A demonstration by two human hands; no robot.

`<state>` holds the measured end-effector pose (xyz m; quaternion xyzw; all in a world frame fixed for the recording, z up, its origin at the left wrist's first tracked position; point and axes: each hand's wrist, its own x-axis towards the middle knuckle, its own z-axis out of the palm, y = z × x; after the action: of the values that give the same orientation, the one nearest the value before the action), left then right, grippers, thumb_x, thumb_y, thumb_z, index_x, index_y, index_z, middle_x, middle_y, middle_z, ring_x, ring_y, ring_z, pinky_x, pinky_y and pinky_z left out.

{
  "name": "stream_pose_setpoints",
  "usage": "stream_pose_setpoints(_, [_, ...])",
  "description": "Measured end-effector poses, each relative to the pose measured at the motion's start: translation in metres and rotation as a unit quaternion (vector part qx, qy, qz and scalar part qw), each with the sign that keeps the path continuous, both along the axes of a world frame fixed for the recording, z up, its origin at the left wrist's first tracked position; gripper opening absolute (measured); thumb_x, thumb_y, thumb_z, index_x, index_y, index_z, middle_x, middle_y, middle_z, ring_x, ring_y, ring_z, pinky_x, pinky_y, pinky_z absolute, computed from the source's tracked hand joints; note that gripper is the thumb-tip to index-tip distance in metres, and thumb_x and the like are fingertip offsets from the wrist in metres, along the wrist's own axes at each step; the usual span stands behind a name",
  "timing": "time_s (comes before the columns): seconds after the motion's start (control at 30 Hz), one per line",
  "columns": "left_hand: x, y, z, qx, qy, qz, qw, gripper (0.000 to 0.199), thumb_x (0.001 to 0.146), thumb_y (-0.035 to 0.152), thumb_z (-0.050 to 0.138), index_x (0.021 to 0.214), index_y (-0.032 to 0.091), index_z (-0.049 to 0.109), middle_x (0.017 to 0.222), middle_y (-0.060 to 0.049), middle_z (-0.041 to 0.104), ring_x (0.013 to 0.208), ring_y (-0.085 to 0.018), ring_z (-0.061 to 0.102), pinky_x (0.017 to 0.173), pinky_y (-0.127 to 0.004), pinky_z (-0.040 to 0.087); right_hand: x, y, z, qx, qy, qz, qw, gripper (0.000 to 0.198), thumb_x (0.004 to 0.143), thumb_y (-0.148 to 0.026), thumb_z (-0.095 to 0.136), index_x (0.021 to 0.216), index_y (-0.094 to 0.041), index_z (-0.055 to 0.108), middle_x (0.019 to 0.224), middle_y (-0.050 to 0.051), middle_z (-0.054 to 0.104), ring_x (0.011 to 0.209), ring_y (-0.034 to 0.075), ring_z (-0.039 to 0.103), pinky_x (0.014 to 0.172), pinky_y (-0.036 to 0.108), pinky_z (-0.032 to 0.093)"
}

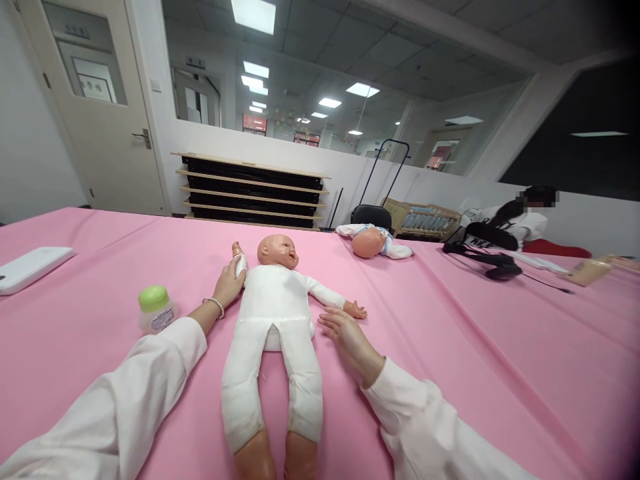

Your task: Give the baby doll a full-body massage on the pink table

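A baby doll [277,298] with a white cloth body lies on its back on the pink-covered table, its feet towards me. Its head is turned to the right and its arms are spread. My left hand [231,280], with a beaded bracelet at the wrist, is wrapped round the doll's arm on the left side. Beside the doll's hip, my right hand [350,339] hovers or rests with fingers stretched out, close to the other doll arm, holding nothing. A jar with a green lid [156,310] stands left of my left forearm.
The pink cover [430,373] has folds on the right. A second doll [370,242] lies at the far edge. Headphones [493,260] and a bottle [590,270] lie at the right, a white box-like object [33,269] at the left. Beyond the table sits a person [533,223].
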<state>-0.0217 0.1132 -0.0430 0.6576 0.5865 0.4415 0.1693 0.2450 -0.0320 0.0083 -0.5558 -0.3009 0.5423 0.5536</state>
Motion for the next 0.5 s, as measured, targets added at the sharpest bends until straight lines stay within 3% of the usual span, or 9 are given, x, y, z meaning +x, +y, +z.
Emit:
stream_pose_setpoints(0.1, [0.000,0.000,0.000,0.002,-0.009,0.005,1.000,0.053,0.083,0.033,0.041,0.132,0.016,0.034,0.124,-0.015,0.049,0.115,-0.028,0.047,0.091,-0.045,0.040,0.001,0.039,-0.023,-0.039,0.106,-0.002,0.994,0.014,0.074,-0.008,0.045,0.080,-0.015,0.056,0.083,0.008,0.063,0.081,0.012,0.062,0.080,0.024,0.050])
stream_pose_setpoints(0.2, [0.000,-0.001,-0.001,0.017,-0.034,0.009,0.999,0.056,0.081,0.032,0.045,0.133,0.017,0.030,0.127,-0.015,0.047,0.113,-0.028,0.048,0.091,-0.044,0.041,0.002,0.075,-0.031,-0.028,0.172,-0.001,0.985,0.016,0.083,-0.021,0.041,0.081,-0.014,0.055,0.082,0.009,0.063,0.081,0.013,0.063,0.080,0.025,0.051])
stream_pose_setpoints(0.33, [0.001,-0.001,-0.002,-0.006,-0.108,0.023,0.994,0.071,0.078,0.034,0.051,0.137,0.016,0.017,0.125,-0.017,0.046,0.103,-0.026,0.055,0.086,-0.041,0.045,-0.002,0.114,-0.032,0.063,0.164,-0.080,0.981,0.025,0.087,-0.036,0.035,0.088,-0.018,0.052,0.086,0.007,0.063,0.086,0.014,0.062,0.080,0.029,0.052])
stream_pose_setpoints(0.43, [0.000,0.000,-0.001,-0.020,-0.181,0.023,0.983,0.087,0.074,0.030,0.055,0.139,0.015,0.000,0.123,-0.018,0.045,0.097,-0.023,0.058,0.079,-0.036,0.049,0.001,0.133,-0.035,0.126,0.151,-0.148,0.969,0.022,0.083,-0.032,0.039,0.102,-0.024,0.046,0.104,0.001,0.060,0.097,0.009,0.057,0.084,0.026,0.048])
stream_pose_setpoints(0.5, [-0.001,-0.001,0.002,-0.007,-0.208,0.032,0.978,0.092,0.071,0.026,0.055,0.138,0.014,-0.007,0.124,-0.018,0.043,0.097,-0.022,0.057,0.076,-0.035,0.050,0.005,0.135,-0.038,0.181,0.109,-0.160,0.964,0.034,0.078,-0.029,0.046,0.111,-0.027,0.039,0.114,-0.002,0.054,0.102,0.007,0.054,0.088,0.024,0.046])
